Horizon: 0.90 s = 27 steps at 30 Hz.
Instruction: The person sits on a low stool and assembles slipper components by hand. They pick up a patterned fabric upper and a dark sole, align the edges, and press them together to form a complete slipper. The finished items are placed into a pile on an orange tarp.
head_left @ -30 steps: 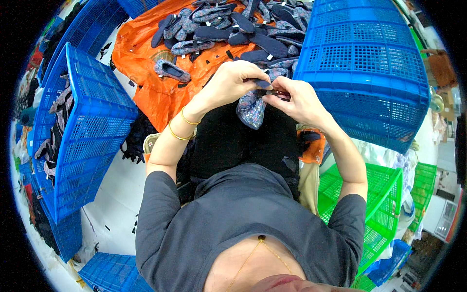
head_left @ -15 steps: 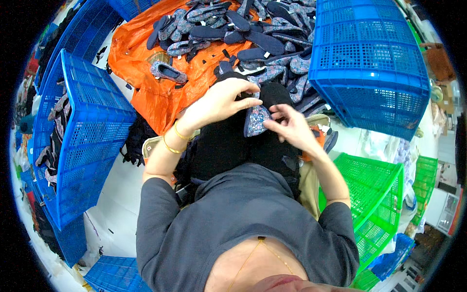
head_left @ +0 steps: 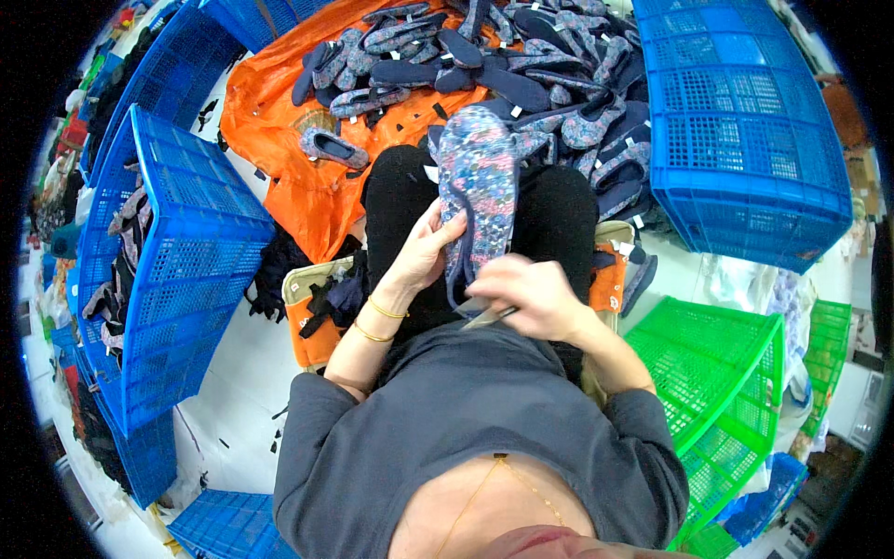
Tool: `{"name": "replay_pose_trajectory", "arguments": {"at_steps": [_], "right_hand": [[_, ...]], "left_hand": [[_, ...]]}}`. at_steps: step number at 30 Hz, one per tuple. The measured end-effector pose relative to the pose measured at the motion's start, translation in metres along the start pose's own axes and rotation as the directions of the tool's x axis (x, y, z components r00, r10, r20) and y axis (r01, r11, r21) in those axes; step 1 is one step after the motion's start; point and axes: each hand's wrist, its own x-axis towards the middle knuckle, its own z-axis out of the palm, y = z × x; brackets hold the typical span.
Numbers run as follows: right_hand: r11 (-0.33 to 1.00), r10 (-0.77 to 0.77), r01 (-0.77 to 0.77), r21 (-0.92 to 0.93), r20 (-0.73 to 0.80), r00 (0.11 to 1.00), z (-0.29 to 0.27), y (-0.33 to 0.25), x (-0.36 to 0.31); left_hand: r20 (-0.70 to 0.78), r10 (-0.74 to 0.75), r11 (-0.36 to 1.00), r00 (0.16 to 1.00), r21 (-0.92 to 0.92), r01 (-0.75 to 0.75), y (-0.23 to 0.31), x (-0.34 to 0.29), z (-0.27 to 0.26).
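Observation:
A floral blue-and-pink slipper (head_left: 482, 168) stands up over my lap with its rounded end pointing away from me. My left hand (head_left: 428, 250) is closed on the slipper's left edge, thumb on its patterned face and the other fingers hidden behind. Close by the slipper's near end, my right hand (head_left: 533, 296) is closed and blurred by motion. A small pair of snips (head_left: 486, 317) shows below its fingers, pale metal blades toward my body. Whether the blades touch the slipper I cannot tell.
Beyond my knees, a heap of similar slippers (head_left: 521, 88) lies on an orange sheet (head_left: 270, 102), with a single slipper (head_left: 333, 149) apart. Blue crates (head_left: 200, 270) (head_left: 745, 140) stand on both sides. A green crate (head_left: 708, 363) is near right; dark scraps (head_left: 340, 298) lie by my left leg.
The slipper has been raised and turned, so its broad patterned face shows. My left hand has shifted to its edge. My right hand has moved nearer my body, and the snips now show.

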Motion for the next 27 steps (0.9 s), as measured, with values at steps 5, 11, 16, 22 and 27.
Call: {"name": "replay_pose_trajectory", "arguments": {"at_steps": [5,11,16,22,27], "right_hand": [[0.765,0.636,-0.502,0.403,-0.355,0.685,-0.023,0.021,-0.018],[0.864,0.496,-0.403,0.301,-0.382,0.779,0.008,0.038,-0.015],[0.841,0.533,-0.414,0.348,-0.399,0.746,0.018,0.035,0.0],[0.897,0.441,-0.394,0.198,-0.411,0.797,0.018,0.039,0.01],[0.931,0.363,-0.341,0.129,-0.406,0.838,0.005,0.038,0.022]], "left_hand": [[0.359,-0.127,0.901,0.924,-0.348,0.26,-0.024,0.019,-0.025],[0.594,-0.152,0.671,0.79,-0.525,0.524,-0.046,0.023,-0.019],[0.573,-0.233,0.595,0.786,-0.555,0.581,-0.063,0.016,-0.022],[0.43,-0.297,0.8,0.853,-0.376,0.468,-0.056,0.011,-0.018],[0.483,-0.299,0.756,0.823,-0.406,0.513,-0.064,0.014,-0.031]]}}
